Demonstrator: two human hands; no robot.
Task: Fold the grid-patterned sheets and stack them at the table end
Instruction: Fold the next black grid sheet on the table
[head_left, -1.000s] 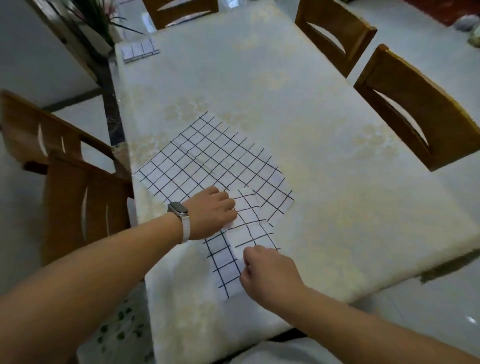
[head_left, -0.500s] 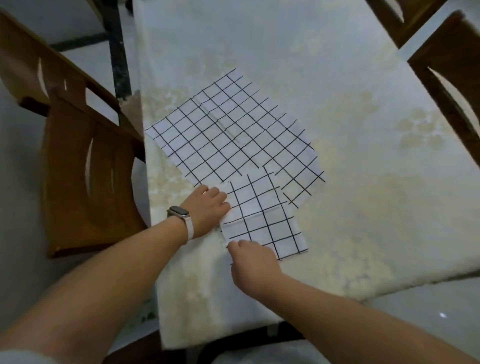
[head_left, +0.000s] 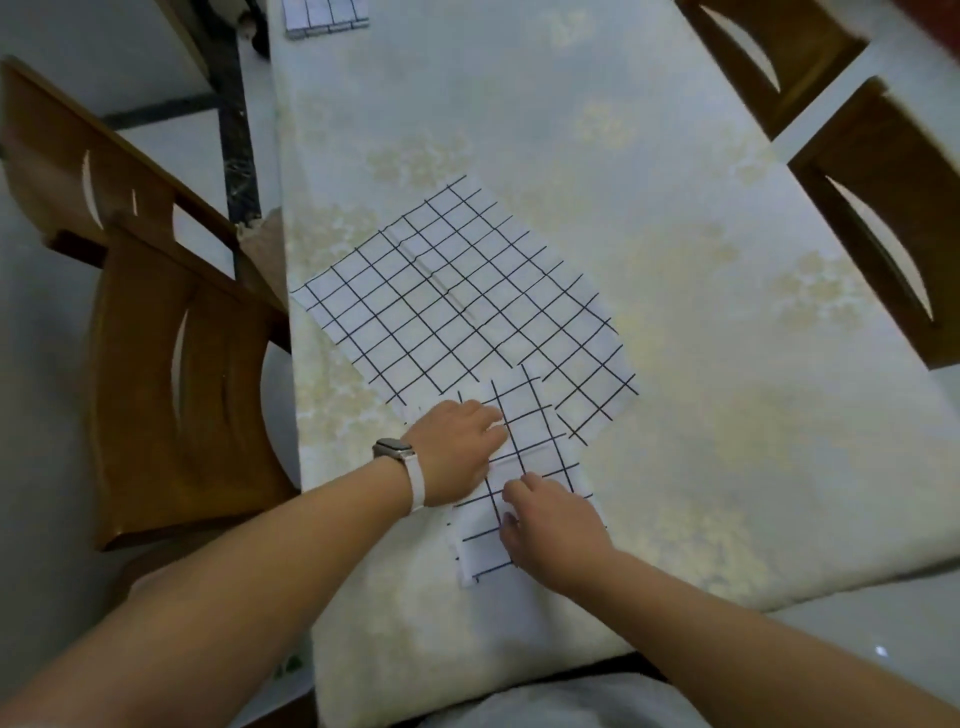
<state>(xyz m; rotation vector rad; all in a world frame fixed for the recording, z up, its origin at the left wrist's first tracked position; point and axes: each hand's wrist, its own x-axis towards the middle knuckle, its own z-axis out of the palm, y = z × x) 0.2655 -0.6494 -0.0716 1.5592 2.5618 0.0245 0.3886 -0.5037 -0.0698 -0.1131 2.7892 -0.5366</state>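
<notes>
Hands on folded grid sheet (head_left: 532, 421), left hand (head_left: 457, 457) pressing flat, right hand (head_left: 558, 530) curled, grip unclear

The surface (head_left: 675, 260) is long and is covered with a cream cloth that has pale yellow flower patches. One big grid-patterned sheet (head_left: 457, 296) lies flat and open on it, turned at an angle. Its left corner reaches the left edge of the surface, and a straight crease runs across its middle. A smaller folded sheet (head_left: 535, 415) lies close to the near edge, with its far part over the near border of the big sheet. At the far left end lies a small stack of folded sheets (head_left: 326, 15), cut off by the frame.
</notes>
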